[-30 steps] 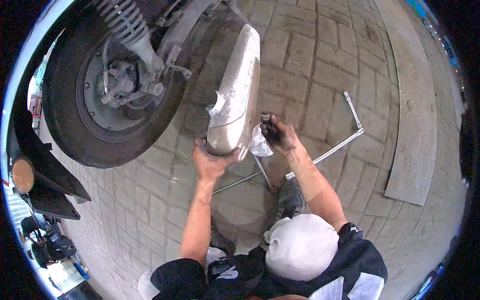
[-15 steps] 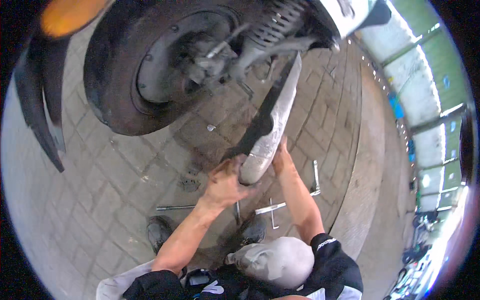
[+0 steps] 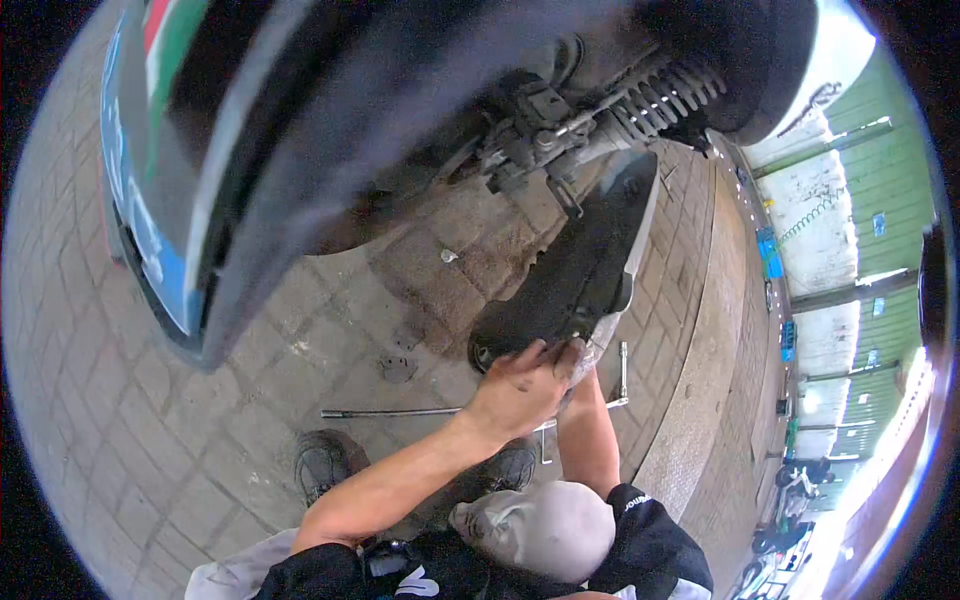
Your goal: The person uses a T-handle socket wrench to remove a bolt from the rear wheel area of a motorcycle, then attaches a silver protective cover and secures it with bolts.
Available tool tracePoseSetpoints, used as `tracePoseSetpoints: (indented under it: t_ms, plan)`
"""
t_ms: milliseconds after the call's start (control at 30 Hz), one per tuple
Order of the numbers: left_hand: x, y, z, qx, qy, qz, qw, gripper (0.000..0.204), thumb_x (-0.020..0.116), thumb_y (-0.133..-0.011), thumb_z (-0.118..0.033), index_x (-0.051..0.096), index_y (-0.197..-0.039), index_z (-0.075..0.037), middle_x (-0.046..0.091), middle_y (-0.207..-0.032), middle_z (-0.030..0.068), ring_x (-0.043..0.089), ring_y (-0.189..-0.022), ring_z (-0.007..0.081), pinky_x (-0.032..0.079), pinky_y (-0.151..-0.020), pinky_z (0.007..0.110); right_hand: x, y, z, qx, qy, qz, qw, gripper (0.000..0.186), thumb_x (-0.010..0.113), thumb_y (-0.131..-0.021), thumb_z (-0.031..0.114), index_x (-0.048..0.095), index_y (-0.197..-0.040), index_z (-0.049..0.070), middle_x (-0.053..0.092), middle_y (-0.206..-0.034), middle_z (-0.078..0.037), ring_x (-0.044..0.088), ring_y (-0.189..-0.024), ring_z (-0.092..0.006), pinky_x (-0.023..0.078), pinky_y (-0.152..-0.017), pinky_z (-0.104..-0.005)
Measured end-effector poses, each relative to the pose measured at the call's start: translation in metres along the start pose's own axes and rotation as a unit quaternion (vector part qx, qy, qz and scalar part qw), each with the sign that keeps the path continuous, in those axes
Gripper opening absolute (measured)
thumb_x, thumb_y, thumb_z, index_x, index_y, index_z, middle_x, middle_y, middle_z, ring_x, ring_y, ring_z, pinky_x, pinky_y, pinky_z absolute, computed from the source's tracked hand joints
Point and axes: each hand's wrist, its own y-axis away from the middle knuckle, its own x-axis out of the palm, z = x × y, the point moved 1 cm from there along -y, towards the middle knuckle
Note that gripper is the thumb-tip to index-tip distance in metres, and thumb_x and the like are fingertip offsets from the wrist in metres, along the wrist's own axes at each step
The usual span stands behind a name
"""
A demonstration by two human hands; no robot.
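Note:
I see a long exhaust-shield-like cover, turned with its dark inner side up and its pale outer edge on the right. My left hand is closed on its near part, fingertips over the rim. My right hand is behind the cover and the left hand, its fingers hidden. Beyond the cover are a coil-spring shock absorber and a brake assembly. A long socket bar and a chrome jointed wrench lie on the paving below.
A motorbike body panel overhangs the upper left. A small pale scrap lies under the bike. My shoes are near the lower edge. A metal strip runs along the right, before a green-and-white wall and distant motorbikes.
The cover has turned from pale outer side to dark inner side. Both hands have shifted right with it. The view has swung toward the bike, with a body panel now covering much of the wheel.

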Motion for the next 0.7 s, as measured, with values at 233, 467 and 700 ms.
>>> tracePoseSetpoints:
  t_ms: [233,467,700]
  plan:
    - [-0.001,-0.029,0.012,0.010,0.039,-0.065,0.997,0.069,0.072,-0.058,-0.035,0.048,-0.116,-0.005,0.057,-0.090,0.0129,0.055,-0.086,0.0317,0.046,-0.070,0.041,0.038,-0.031,0.021,-0.086,0.076,-0.024,0.993,0.037,0.041,-0.089,0.029,0.048,-0.115,0.003,0.056,-0.107,-0.012,0.056,-0.093,-0.0259,0.046,-0.082,-0.0414]
    - [-0.026,-0.065,0.034,-0.111,0.024,-0.206,0.972,0.085,0.074,-0.055,-0.030,0.034,-0.127,-0.010,0.039,-0.114,0.0170,0.039,-0.099,0.0362,0.032,-0.084,0.051,0.074,-0.084,0.022,-0.115,0.138,-0.020,0.984,0.038,0.040,-0.089,0.029,0.047,-0.116,0.003,0.055,-0.108,-0.012,0.055,-0.094,-0.0261,0.045,-0.082,-0.0412]
    - [0.003,-0.060,0.072,-0.153,0.105,-0.261,0.947,0.097,0.077,-0.052,-0.044,0.028,-0.122,0.001,0.036,-0.115,0.0265,0.037,-0.101,0.0431,0.031,-0.086,0.052,0.089,-0.114,0.026,-0.117,0.204,-0.037,0.971,0.038,0.040,-0.089,0.028,0.046,-0.117,0.003,0.055,-0.109,-0.012,0.055,-0.095,-0.0263,0.045,-0.083,-0.0409]
